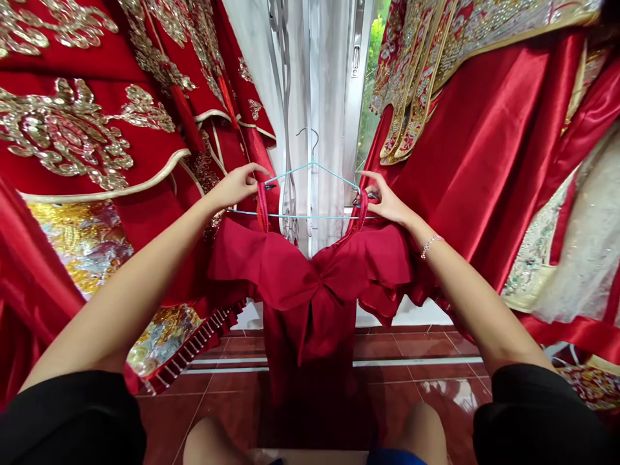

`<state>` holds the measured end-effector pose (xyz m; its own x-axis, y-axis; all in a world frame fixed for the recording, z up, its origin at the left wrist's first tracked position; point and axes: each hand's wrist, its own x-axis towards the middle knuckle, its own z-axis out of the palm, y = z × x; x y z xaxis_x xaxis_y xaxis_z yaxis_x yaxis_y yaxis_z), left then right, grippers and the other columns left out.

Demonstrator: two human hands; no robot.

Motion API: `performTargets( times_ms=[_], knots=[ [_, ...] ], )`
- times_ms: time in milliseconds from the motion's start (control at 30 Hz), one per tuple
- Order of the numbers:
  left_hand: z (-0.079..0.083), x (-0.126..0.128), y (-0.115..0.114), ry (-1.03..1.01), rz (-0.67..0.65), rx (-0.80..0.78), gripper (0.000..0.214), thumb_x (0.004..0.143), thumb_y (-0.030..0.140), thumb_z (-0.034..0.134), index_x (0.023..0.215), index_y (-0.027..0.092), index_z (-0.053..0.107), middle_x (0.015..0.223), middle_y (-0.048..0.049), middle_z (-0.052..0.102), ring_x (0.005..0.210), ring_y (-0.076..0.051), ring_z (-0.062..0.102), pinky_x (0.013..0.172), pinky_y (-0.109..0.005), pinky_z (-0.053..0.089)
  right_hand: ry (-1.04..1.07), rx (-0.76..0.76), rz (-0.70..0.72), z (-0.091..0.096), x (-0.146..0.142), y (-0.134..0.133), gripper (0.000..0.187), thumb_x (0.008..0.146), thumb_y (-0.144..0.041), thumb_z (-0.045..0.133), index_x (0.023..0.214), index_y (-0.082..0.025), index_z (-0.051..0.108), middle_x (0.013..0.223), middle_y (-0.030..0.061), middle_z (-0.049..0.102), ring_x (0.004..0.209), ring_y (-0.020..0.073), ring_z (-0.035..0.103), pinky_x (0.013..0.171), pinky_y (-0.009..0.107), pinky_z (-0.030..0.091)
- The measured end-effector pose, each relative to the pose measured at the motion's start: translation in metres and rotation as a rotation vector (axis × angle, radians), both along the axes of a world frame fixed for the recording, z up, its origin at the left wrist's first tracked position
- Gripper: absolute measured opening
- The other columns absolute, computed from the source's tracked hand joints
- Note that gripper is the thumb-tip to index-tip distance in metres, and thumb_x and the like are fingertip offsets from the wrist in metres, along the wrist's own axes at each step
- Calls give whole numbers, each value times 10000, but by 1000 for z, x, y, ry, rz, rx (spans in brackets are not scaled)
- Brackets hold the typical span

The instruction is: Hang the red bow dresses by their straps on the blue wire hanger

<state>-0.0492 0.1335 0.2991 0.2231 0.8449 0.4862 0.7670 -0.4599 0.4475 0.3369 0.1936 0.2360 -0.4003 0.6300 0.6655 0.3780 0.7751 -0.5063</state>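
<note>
A dark red dress (310,284) with a bow at the chest hangs from a thin light-blue wire hanger (314,169) in front of me. My left hand (236,186) pinches the dress's left strap at the hanger's left end. My right hand (385,199) grips the right strap at the hanger's right end; a thin bracelet (431,244) circles that wrist. Both arms reach forward at chest height.
Red garments with gold embroidery (72,129) hang close on the left, and red satin robes (484,142) on the right. A white curtain (320,84) and window frame stand behind the hanger. Red floor tiles (416,361) lie below; my knees show at the bottom.
</note>
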Motion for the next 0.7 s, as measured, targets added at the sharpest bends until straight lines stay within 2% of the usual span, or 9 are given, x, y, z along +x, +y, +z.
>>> performTargets(
  times_ms=[100,200,267,333,400,467,500,600,700],
  knots=[
    [-8,-9,-7,185,13,61,422,913,247,562,1304,89,565,956,-48,649,871,-160,579,834,-264,452,-81,134,-140,-5,8,-5,755,676,-222,655,1410,-208,476,1178,84,588,1111,240,576,1078,447,439],
    [-29,-24,-31,276,71,285,513,956,360,538,1392,91,518,1337,-161,529,1225,-247,478,1084,-380,351,-23,282,-276,-17,27,-25,631,723,-257,647,1346,-231,555,1297,109,538,1269,295,494,1137,501,374],
    [-47,-33,-50,304,143,433,473,979,404,486,1354,128,569,1410,-181,479,1303,-294,407,1132,-452,278,23,306,-303,-26,40,-43,496,776,-327,644,1265,-244,617,1280,115,557,1237,314,524,1083,512,429],
    [-62,-41,-65,330,90,439,414,1000,408,398,1223,161,643,1320,-164,573,1241,-286,465,1106,-445,303,20,169,-252,-33,50,-59,394,827,-430,631,1178,-254,654,1204,110,613,1030,284,629,925,474,528],
    [-71,-48,-74,345,-26,351,392,991,406,355,1055,188,675,1131,-125,674,1093,-255,550,1041,-389,370,-58,-90,-141,-36,57,-68,395,847,-534,610,1113,-247,664,1073,96,675,801,234,664,756,424,559],
    [-74,-54,-75,339,-76,229,373,948,429,372,947,202,668,998,-93,700,981,-240,583,960,-341,421,-168,-319,-52,-37,61,-69,444,832,-603,606,1061,-228,664,956,82,703,702,217,667,688,406,547],
    [-74,-57,-74,325,-64,153,367,915,452,390,907,204,660,962,-81,700,936,-237,587,910,-325,440,-222,-387,-32,-37,63,-67,456,817,-620,616,1028,-219,665,927,77,707,685,215,671,686,404,542],
    [-68,-67,-66,266,44,-87,383,823,511,398,777,198,614,813,-38,671,770,-211,556,741,-283,448,-348,-443,-65,-33,66,-58,434,786,-635,631,846,-206,649,816,51,686,608,189,650,674,381,517],
    [-51,-75,-55,216,232,-137,394,833,497,344,654,201,534,618,7,544,641,-164,452,631,-249,390,-333,-298,-187,-17,68,-50,403,828,-616,573,734,-225,537,613,-3,567,493,150,549,565,330,448]
  ],
)
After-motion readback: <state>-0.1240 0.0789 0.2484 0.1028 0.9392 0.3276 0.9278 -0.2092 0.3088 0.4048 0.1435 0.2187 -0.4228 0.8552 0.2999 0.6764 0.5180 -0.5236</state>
